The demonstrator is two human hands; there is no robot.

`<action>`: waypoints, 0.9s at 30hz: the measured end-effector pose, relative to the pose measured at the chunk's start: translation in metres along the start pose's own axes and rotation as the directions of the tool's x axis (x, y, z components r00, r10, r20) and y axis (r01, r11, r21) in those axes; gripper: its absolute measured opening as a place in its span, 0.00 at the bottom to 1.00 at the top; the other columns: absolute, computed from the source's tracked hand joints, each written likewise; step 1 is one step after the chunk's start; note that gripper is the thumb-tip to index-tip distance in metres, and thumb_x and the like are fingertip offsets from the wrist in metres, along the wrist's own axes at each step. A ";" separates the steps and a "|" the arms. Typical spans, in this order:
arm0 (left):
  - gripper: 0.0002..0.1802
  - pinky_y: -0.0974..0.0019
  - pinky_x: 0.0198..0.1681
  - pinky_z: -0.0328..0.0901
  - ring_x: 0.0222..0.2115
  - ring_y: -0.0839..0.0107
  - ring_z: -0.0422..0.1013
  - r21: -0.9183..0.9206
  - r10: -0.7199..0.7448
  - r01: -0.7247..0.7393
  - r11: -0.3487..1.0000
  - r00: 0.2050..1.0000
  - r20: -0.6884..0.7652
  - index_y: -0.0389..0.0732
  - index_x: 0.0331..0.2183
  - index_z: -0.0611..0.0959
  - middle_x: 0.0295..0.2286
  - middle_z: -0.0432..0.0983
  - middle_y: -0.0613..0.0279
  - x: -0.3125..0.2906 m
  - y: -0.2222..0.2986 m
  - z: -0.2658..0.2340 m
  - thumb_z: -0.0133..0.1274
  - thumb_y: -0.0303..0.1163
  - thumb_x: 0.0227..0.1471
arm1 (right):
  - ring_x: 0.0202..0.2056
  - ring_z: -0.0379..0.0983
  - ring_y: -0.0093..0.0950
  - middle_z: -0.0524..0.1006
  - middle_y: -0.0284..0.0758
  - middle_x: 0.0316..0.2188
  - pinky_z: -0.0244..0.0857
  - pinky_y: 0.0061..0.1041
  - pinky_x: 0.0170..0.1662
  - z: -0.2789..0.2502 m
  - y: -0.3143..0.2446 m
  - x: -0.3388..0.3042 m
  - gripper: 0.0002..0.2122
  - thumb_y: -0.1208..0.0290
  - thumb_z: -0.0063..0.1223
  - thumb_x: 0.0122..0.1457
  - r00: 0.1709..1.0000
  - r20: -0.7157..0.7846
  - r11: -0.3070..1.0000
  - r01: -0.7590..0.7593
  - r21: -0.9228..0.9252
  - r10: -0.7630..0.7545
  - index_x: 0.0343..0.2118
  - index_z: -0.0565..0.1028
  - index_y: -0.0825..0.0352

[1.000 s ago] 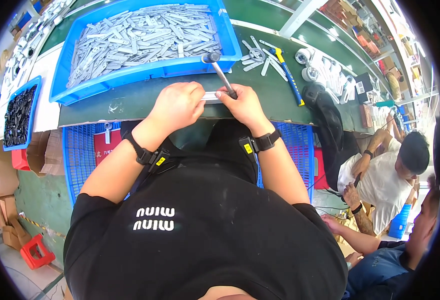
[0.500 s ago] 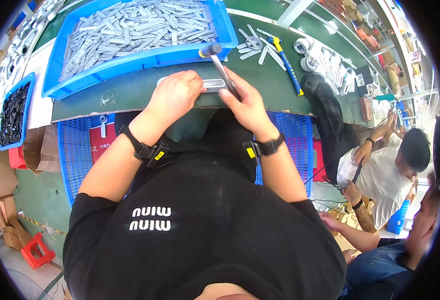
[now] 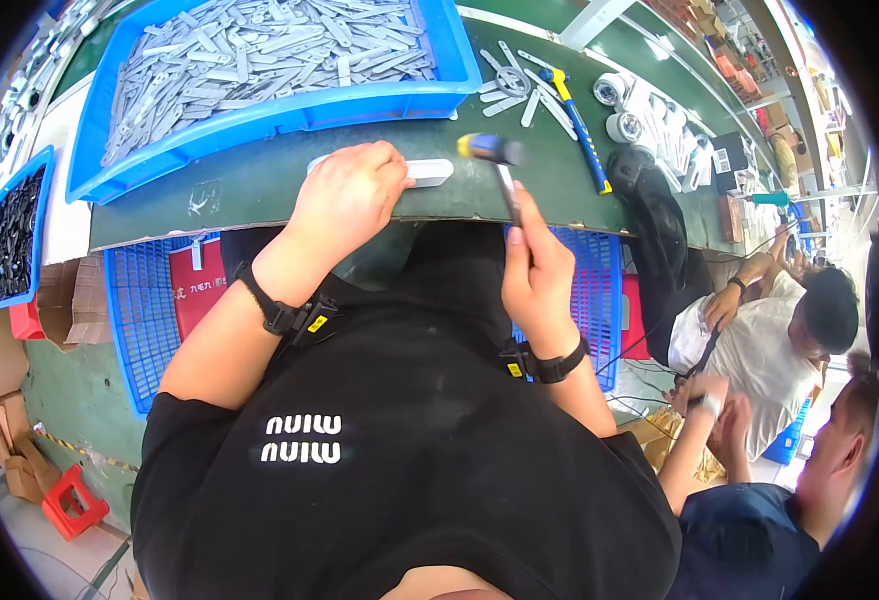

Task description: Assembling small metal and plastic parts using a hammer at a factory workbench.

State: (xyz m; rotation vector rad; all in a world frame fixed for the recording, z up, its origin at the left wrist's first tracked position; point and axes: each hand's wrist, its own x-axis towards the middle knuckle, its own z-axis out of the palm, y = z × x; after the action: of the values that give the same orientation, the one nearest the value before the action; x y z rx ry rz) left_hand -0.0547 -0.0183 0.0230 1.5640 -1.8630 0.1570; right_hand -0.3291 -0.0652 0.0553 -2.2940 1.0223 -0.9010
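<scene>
At the near edge of the green workbench (image 3: pixel 215 205) lies a long, pale grey, round-ended part (image 3: pixel 434 173). My left hand (image 3: pixel 352 190) is closed over its left portion, fingertips pinching along the top, so much of it is hidden. To the right, my right hand (image 3: pixel 542 265) grips a mallet (image 3: pixel 508 185) by its handle. The mallet head, yellow and dark, is raised beyond the part's right end and slightly blurred. It does not touch the part.
A large blue tray (image 3: pixel 300 122) heaped with grey strips stands beyond my hands. A second hammer (image 3: pixel 582 130), loose strips (image 3: pixel 532 108) and white round parts (image 3: pixel 623 127) lie to the right. Black pieces (image 3: pixel 18 235) fill a tray at left. Co-workers (image 3: pixel 750 350) sit at right.
My right hand has swung right and back toward me, carrying the mallet away from above the part. My left hand stays on the part. The nearer co-worker's hands have risen.
</scene>
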 end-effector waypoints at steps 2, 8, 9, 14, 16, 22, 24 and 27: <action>0.07 0.52 0.39 0.77 0.36 0.53 0.81 -0.009 -0.003 0.003 1.000 1.000 -0.008 0.38 0.33 0.88 0.35 0.82 0.60 -0.001 0.000 0.000 0.69 0.30 0.58 | 0.33 0.81 0.53 0.82 0.53 0.34 0.74 0.44 0.39 0.010 0.007 -0.003 0.24 0.76 0.54 0.72 0.983 -0.155 0.994 0.104 0.027 -0.099 0.70 0.74 0.64; 0.07 0.52 0.39 0.77 0.35 0.53 0.82 -0.032 0.004 -0.005 0.999 1.000 -0.022 0.39 0.33 0.88 0.35 0.83 0.60 0.000 -0.002 0.002 0.69 0.31 0.57 | 0.30 0.79 0.46 0.82 0.49 0.33 0.75 0.36 0.38 0.006 -0.009 -0.002 0.24 0.82 0.55 0.71 0.995 -0.033 0.992 0.098 0.080 -0.095 0.69 0.77 0.63; 0.07 0.53 0.39 0.77 0.35 0.53 0.82 -0.042 0.008 -0.009 0.999 1.000 -0.026 0.39 0.33 0.88 0.36 0.84 0.60 0.001 -0.002 0.002 0.69 0.31 0.58 | 0.30 0.80 0.45 0.83 0.49 0.33 0.75 0.35 0.38 0.004 -0.017 -0.006 0.23 0.82 0.56 0.70 0.995 -0.099 0.994 0.003 0.109 0.008 0.68 0.78 0.63; 0.08 0.54 0.40 0.78 0.36 0.55 0.83 -0.009 -0.019 0.019 1.000 1.000 -0.015 0.40 0.33 0.90 0.37 0.86 0.60 -0.002 -0.004 0.003 0.69 0.34 0.58 | 0.32 0.82 0.37 0.85 0.45 0.35 0.75 0.33 0.39 0.011 -0.012 0.001 0.24 0.81 0.56 0.71 0.940 0.240 0.971 -0.233 -0.062 0.241 0.69 0.77 0.61; 0.08 0.55 0.41 0.78 0.37 0.55 0.84 -0.003 -0.036 0.036 0.999 0.999 -0.008 0.40 0.33 0.90 0.37 0.87 0.60 -0.001 -0.003 0.004 0.69 0.34 0.58 | 0.32 0.82 0.39 0.84 0.46 0.35 0.75 0.34 0.40 0.001 -0.018 -0.002 0.24 0.81 0.57 0.71 0.996 0.064 0.997 -0.064 0.042 0.061 0.68 0.78 0.61; 0.08 0.55 0.41 0.78 0.37 0.55 0.84 -0.002 -0.044 0.044 0.999 0.999 -0.021 0.40 0.33 0.90 0.37 0.87 0.60 0.000 -0.003 0.002 0.69 0.34 0.58 | 0.33 0.83 0.45 0.84 0.49 0.35 0.76 0.38 0.41 0.027 0.005 -0.003 0.23 0.77 0.58 0.71 0.971 0.196 0.989 -0.128 -0.071 0.140 0.68 0.78 0.60; 0.09 0.54 0.42 0.78 0.38 0.53 0.83 -0.006 -0.067 0.067 0.998 0.997 0.035 0.39 0.38 0.89 0.38 0.86 0.59 0.000 -0.002 0.000 0.69 0.33 0.57 | 0.29 0.81 0.37 0.84 0.42 0.32 0.75 0.34 0.37 0.019 0.008 -0.004 0.22 0.76 0.57 0.72 0.999 0.039 0.999 -0.025 0.039 0.023 0.69 0.77 0.61; 0.12 0.52 0.44 0.77 0.40 0.52 0.82 0.016 -0.030 0.029 0.999 0.996 0.083 0.40 0.40 0.87 0.36 0.83 0.57 0.004 -0.002 -0.003 0.68 0.35 0.57 | 0.30 0.71 0.15 0.77 0.25 0.29 0.69 0.20 0.35 0.009 0.000 -0.010 0.20 0.73 0.54 0.77 0.973 -0.054 0.846 -0.167 0.507 0.224 0.69 0.77 0.68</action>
State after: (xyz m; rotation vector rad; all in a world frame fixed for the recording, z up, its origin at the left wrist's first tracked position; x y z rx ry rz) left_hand -0.0513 -0.0202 0.0267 1.6302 -1.9057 0.0939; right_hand -0.3276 -0.0561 0.0457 -1.6903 0.9149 -1.0703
